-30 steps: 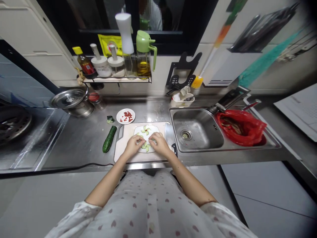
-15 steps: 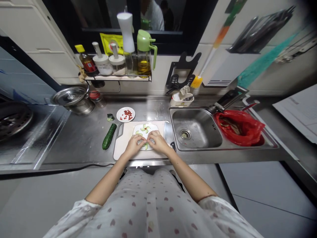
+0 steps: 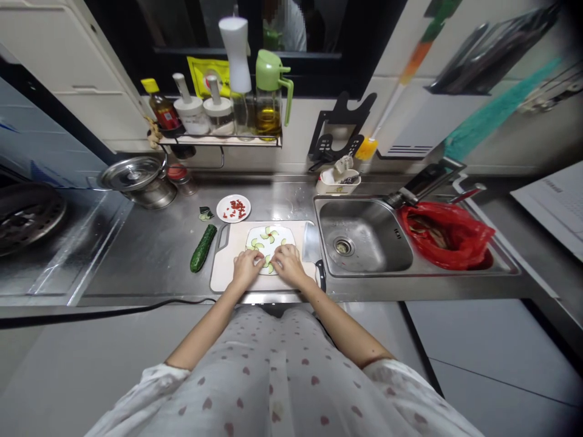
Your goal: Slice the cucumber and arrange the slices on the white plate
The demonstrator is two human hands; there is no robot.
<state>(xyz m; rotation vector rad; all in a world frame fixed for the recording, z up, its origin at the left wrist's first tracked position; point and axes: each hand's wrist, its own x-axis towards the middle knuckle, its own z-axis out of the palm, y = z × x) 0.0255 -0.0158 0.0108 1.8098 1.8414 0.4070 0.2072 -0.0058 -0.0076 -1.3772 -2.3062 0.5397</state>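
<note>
A white plate (image 3: 276, 237) lies on the pale cutting board (image 3: 234, 243). Thin cucumber slices (image 3: 268, 234) are set on it in flower-like clusters, the upper one with a small red centre. My left hand (image 3: 247, 267) is over the plate's lower left, thumb and fingers pinched together; what they hold, if anything, is too small to name. Opposite, my right hand (image 3: 288, 266) has its curled fingertips down by the lower cucumber cluster, and whatever is between them is hidden. A cleaver (image 3: 311, 243) rests on the board's right side, its black handle near my right wrist.
Left of the board lie a cucumber (image 3: 203, 249) and dark green peel pieces (image 3: 206, 213). A small plate (image 3: 223, 209) of red bits stands behind. On the right are the sink (image 3: 364, 267) and a red bag (image 3: 473, 243). A condiment shelf (image 3: 218, 141) hangs above.
My hands have drawn slightly apart, the left one moving back from the plate's lower middle, so more of the lower cucumber cluster shows. The camera view has shifted a little.
</note>
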